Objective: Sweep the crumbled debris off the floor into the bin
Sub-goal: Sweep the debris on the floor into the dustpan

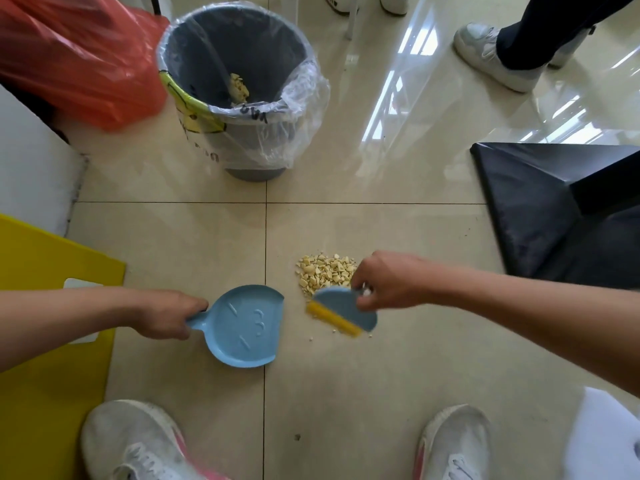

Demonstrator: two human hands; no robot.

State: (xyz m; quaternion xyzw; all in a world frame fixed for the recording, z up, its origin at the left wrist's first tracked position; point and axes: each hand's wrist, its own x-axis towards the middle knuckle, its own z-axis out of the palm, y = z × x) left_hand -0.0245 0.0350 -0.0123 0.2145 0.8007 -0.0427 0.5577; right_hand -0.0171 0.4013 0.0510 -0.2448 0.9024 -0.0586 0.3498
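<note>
There was one blue dustpan, one small blue brush with yellow bristles, one heap of pale crumbled debris and one lined grey bin with some crumbs inside. The floor was glossy beige tile, with a red bag and a yellow board to the left. The left hand had its fingers wrapped round the dustpan handle. The right hand pinched the brush top in its fingers, bristles at the heap's near edge, just right of the pan, the bin well beyond
</note>
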